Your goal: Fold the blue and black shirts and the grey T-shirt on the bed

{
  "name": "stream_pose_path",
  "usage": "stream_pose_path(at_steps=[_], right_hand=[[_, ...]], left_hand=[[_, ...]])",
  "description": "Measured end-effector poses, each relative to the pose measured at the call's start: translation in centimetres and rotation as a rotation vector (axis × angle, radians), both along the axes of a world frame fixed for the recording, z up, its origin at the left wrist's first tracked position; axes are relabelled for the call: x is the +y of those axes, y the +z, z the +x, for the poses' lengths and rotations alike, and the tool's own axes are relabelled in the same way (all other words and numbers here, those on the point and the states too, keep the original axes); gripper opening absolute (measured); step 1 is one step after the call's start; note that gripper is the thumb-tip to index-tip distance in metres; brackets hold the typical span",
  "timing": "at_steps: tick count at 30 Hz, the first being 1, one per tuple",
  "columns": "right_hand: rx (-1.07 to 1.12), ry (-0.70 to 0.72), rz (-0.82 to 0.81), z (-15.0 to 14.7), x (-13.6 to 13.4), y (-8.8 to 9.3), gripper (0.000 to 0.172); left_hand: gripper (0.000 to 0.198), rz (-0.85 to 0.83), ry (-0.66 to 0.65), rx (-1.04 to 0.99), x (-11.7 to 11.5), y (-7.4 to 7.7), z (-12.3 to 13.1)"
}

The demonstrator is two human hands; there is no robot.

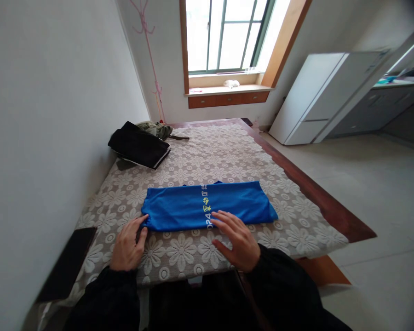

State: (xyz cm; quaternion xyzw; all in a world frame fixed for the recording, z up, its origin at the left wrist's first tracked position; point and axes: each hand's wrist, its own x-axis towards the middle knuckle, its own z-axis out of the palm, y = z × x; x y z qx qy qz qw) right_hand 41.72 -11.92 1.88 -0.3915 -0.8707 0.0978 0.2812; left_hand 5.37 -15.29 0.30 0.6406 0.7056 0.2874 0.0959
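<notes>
Left grip: lower left, fingertips at left end of blue cloth; can't tell if pinching.
Right grip: lower centre, spread wide, holding nothing, over near edge.
Blue cloth: mid-frame on bench, forward of both palms, long axis left-right.
Black bundle: farther back, left of centre.

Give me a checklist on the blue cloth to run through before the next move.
1. Blue cloth wholly on the tablecloth: ok.
2. Left hand at the cloth's left end: ok.
3. Left end smooth: not ok, it is bunched by the fingertips.
4. Far edge even: not ok, small bits stick out.
5. Right hand touching the cloth: cannot tell; it is open by the print.
6. Black bundle apart from the cloth: ok.
</notes>
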Motion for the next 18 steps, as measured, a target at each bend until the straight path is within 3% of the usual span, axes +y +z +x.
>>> stream_pose_path(at_steps=[6,9,13,18], right_hand=[[-0.05,0.253,-0.167,-10.7,-2.4,1.0,0.049],[-0.081,0.253,-0.213,-14.8,-2.1,0.6,0.061],[-0.111,0.198,-0.279,-17.8,-1.4,-0.4,0.071],[-0.007,0.147,-0.317,-19.0,-1.3,-1.1,0.083]], left_hand=[[0.058,-0.108,0.025,-0.421,-0.9,1.3,1.5],[0.067,-0.123,0.002,-0.703,-1.4,1.3,1.7],[0.074,-0.108,-0.023,-1.093,-2.0,0.4,1.4],[0.068,-0.041,0.103,-1.428,-2.7,-0.5,2.5]])
